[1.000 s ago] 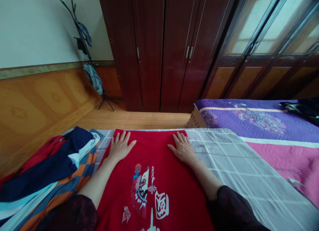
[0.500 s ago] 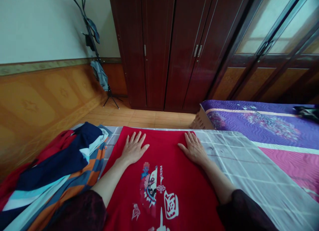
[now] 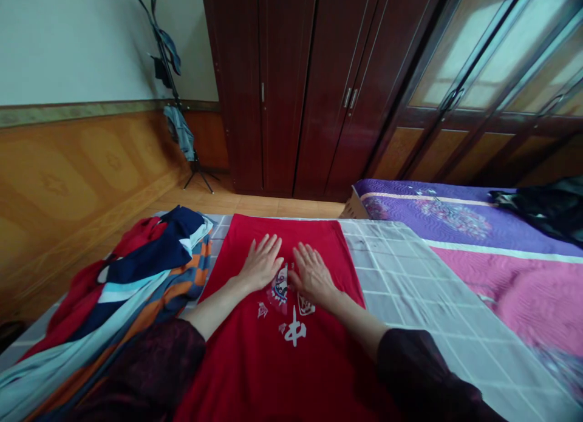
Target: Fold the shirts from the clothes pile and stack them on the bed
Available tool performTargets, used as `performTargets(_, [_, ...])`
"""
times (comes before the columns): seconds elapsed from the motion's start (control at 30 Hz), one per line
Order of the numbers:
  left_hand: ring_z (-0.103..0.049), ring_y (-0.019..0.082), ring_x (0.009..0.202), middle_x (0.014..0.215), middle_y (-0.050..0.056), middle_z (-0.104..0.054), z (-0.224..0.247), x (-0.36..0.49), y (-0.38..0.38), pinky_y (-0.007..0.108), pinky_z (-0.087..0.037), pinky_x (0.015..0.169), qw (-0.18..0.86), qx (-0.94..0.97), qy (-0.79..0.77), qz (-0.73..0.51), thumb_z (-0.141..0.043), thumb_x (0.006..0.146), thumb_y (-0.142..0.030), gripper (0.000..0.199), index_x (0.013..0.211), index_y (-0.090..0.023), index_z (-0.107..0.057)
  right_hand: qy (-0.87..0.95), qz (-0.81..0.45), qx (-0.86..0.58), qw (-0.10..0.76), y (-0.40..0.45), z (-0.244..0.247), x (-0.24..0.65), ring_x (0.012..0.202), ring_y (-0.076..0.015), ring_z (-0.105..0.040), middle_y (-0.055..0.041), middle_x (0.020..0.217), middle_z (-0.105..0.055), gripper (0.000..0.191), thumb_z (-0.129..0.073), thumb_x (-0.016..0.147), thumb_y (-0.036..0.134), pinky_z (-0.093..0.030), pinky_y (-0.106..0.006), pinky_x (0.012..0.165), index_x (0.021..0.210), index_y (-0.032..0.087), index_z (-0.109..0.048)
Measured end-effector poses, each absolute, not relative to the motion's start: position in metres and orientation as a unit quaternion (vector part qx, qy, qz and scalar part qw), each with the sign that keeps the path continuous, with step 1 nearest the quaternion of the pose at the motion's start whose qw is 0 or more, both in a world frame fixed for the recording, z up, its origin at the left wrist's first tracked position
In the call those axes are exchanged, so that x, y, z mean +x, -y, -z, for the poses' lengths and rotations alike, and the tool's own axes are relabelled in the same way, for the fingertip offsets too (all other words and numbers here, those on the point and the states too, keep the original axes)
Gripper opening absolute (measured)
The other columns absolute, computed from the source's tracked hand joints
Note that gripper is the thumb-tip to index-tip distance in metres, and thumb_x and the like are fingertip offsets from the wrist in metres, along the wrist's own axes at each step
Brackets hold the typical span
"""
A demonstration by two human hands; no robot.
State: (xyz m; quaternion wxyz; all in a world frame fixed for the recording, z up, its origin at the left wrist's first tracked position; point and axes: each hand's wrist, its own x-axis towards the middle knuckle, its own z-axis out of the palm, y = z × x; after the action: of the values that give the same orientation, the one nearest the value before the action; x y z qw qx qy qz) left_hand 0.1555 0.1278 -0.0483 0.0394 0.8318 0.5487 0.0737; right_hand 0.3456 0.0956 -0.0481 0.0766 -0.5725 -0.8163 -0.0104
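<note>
A red shirt with a white, pink and blue print lies spread on a grey checked sheet. My left hand rests palm down on its upper part, left of the print, with fingers stretched out. On the right of the print lies my right hand, also flat, its thumb and palm covering part of the design. The two hands are close together but apart, and neither holds anything.
Left of the shirt is a pile of clothes in red, navy, light blue and orange. A purple and pink bedspread with a dark garment lies right. Behind stand a wardrobe and a coat rack.
Both hands have moved inward from near the shirt's far corners to beside the print. The camera view has shifted, showing more of the bedspread and dark garment at right.
</note>
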Motion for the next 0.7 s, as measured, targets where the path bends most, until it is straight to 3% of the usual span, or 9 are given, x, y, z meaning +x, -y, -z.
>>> performTargets(0.13, [-0.014,0.027,0.142,0.154,0.006,-0.02,0.062,0.109,-0.077,0.052,-0.014,0.112,0.043,0.86,-0.507,-0.04,-0.031,0.093,-0.05,0.06,0.146,-0.023,-0.026,0.849,-0.024,-0.523,0.079,-0.046,0.061,0.364,0.14,-0.0268,-0.019,-0.012,0.151,-0.027,0.066,-0.033,0.092,0.054,-0.02,-0.042,0.112,0.144,0.013,-0.032])
performTargets(0.3, [-0.022,0.03,0.139,0.15,0.016,-0.028,0.066,0.032,-0.037,0.049,-0.021,0.111,0.0,0.809,-0.587,-0.034,-0.034,0.092,-0.049,0.065,0.142,-0.008,-0.034,0.712,0.04,-0.7,0.034,-0.023,0.061,0.461,0.136,-0.0339,-0.028,-0.0207,0.145,-0.034,0.065,-0.035,0.092,0.05,-0.027,-0.049,0.107,0.139,0.005,-0.038])
performTargets(0.4, [-0.019,0.026,0.141,0.152,0.009,-0.025,0.059,0.039,0.0,0.046,-0.019,0.113,0.005,0.853,-0.52,-0.045,-0.034,0.092,-0.051,0.064,0.146,-0.018,-0.028,0.711,0.062,-0.699,0.039,0.004,0.054,0.461,0.136,-0.0356,-0.026,-0.0213,0.147,-0.031,0.065,-0.039,0.09,0.05,-0.027,-0.05,0.107,0.139,0.007,-0.039])
performTargets(0.5, [-0.016,0.026,0.142,0.154,0.001,-0.02,0.057,0.056,0.032,0.049,-0.018,0.113,0.02,0.886,-0.462,-0.037,-0.036,0.092,-0.054,0.061,0.147,-0.032,-0.022,0.814,0.017,-0.578,0.052,0.038,0.051,0.432,0.139,-0.0286,-0.021,-0.0111,0.152,-0.025,0.064,-0.039,0.091,0.052,-0.024,-0.045,0.111,0.144,0.018,-0.032])
performTargets(0.57, [-0.018,0.028,0.141,0.153,0.002,-0.023,0.061,0.052,0.044,0.052,-0.019,0.112,0.006,0.872,-0.487,-0.038,-0.039,0.09,-0.054,0.061,0.145,-0.03,-0.028,0.836,-0.014,-0.546,0.05,0.056,0.052,0.429,0.139,-0.0266,-0.023,-0.0081,0.15,-0.029,0.06,-0.037,0.092,0.052,-0.025,-0.045,0.111,0.144,0.021,-0.034])
performTargets(0.7, [-0.03,0.029,0.137,0.147,0.007,-0.037,0.067,0.022,0.052,0.05,-0.028,0.11,-0.013,0.851,-0.522,-0.054,-0.043,0.089,-0.048,0.058,0.141,-0.022,-0.04,0.734,0.006,-0.671,0.1,0.09,0.058,0.481,0.125,-0.0281,-0.043,-0.016,0.133,-0.051,0.05,-0.034,0.093,0.041,-0.037,-0.045,0.103,0.13,0.012,-0.052])
